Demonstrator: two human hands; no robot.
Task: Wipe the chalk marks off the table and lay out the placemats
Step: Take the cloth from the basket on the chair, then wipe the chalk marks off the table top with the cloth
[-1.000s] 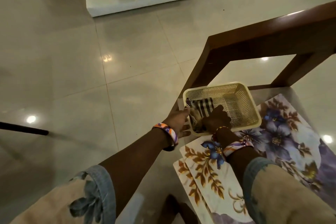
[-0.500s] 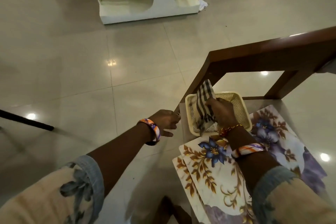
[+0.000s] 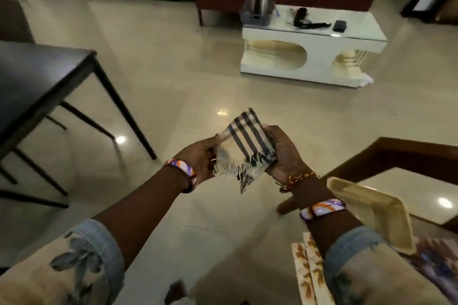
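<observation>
1. Both hands hold one striped cloth (image 3: 244, 150) up over the floor, above & left of the basket (image 3: 379, 215).
2. Left hand (image 3: 199, 157): fingers curled under the cloth's left edge, thumb on top, gripping it near the frayed fringe.
3. Right hand (image 3: 285, 153): fingers wrapped round the cloth's right side, closed on it; palm faces the cloth.
4. Cloth is bunched/folded btwn the 2 hands, one corner sticking up, fringe hanging down.
5. Basket sits tilted in view just right of the right forearm, on a glass-top wooden table (image 3: 396, 153).
6. Placemats (image 3: 309, 270), floral, lie stacked just below the basket, partly hidden by the right sleeve.
7. Black table (image 3: 37, 74) stands well left of the basket; white low table (image 3: 314, 54) w/ a kettle (image 3: 259, 1) far beyond it.
</observation>
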